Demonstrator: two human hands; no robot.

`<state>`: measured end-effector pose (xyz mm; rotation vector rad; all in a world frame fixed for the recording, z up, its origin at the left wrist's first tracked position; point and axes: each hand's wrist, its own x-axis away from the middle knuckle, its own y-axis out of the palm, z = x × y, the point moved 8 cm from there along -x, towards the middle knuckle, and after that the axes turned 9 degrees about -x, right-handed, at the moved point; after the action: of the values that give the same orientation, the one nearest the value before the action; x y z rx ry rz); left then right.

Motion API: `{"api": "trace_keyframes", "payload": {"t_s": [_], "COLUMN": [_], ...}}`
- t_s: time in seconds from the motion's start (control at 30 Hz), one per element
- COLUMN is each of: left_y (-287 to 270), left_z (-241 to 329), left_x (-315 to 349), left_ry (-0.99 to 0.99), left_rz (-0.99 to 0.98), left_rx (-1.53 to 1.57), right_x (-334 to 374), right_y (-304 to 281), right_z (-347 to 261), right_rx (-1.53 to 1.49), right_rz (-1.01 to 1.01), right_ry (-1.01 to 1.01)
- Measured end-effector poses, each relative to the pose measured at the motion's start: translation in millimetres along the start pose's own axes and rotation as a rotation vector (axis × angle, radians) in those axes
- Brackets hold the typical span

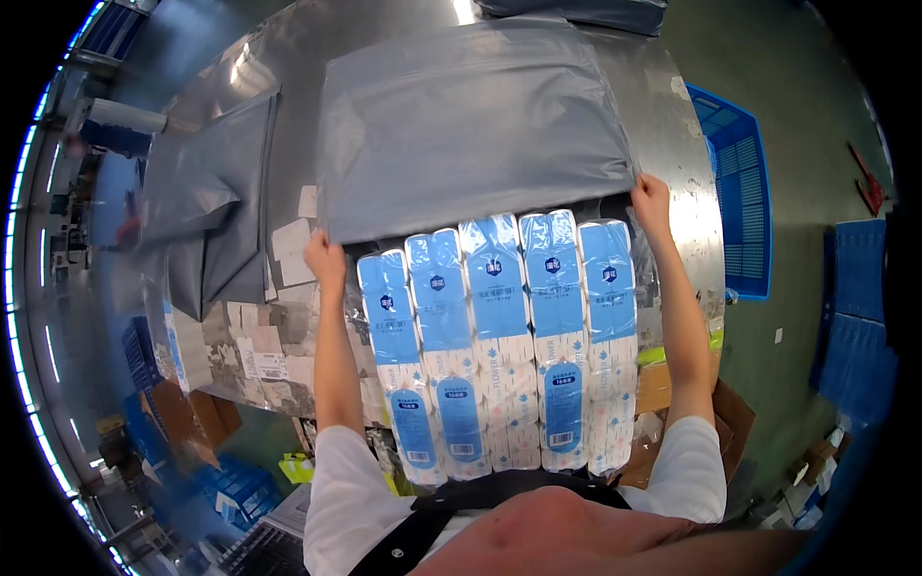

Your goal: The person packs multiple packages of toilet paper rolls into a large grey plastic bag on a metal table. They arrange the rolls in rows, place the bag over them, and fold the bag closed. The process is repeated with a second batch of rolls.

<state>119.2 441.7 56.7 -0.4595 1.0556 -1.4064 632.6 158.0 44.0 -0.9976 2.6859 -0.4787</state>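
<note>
A large grey plastic bag [471,125] lies flat on the metal table, its near edge stretched between my hands. My left hand [325,257] is closed on the bag's near left corner. At the near right corner, my right hand [651,197] grips the same edge in a fist. Between my forearms, several blue-and-white plastic-wrapped packs of tissue rolls [495,336] stand side by side in a row, reaching from the bag's edge back to my body. The far ends of the packs touch or lie just under the bag's edge; which one I cannot tell.
More grey bags [216,197] lie folded at the table's left, and another grey bundle [586,12] sits at its far edge. Paper labels [259,350] cover the near left of the metal table [672,125]. A blue plastic crate [744,192] stands right of it; cardboard boxes [735,422] are below.
</note>
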Motion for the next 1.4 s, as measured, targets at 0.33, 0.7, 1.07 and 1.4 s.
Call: {"api": "trace_keyframes", "payload": {"t_s": [0.33, 0.7, 1.07, 1.4], "left_y": [-3.9, 6.1, 51.2, 19.4], "left_z": [-46.3, -44.8, -58.7, -69.9], "left_x": [163.4, 123.0, 112.8, 172.3], "left_ry": [0.035, -0.216, 0.100, 0.009], "left_rz": [0.014, -0.296, -0.294, -0.156], "left_rx": [0.043, 0.287, -0.254, -0.325], "right_x": [153.0, 104.0, 86.4, 132.2], "right_y": [-39.4, -26.1, -18.3, -20.0], "right_z": [49.3, 75.1, 193.0, 87.9], "right_rx": [0.092, -0.178, 0.570, 0.523], "right_rz": [0.269, 0.121, 0.171, 0.182], "right_ry": [-0.082, 0.106, -0.028, -0.076]}}
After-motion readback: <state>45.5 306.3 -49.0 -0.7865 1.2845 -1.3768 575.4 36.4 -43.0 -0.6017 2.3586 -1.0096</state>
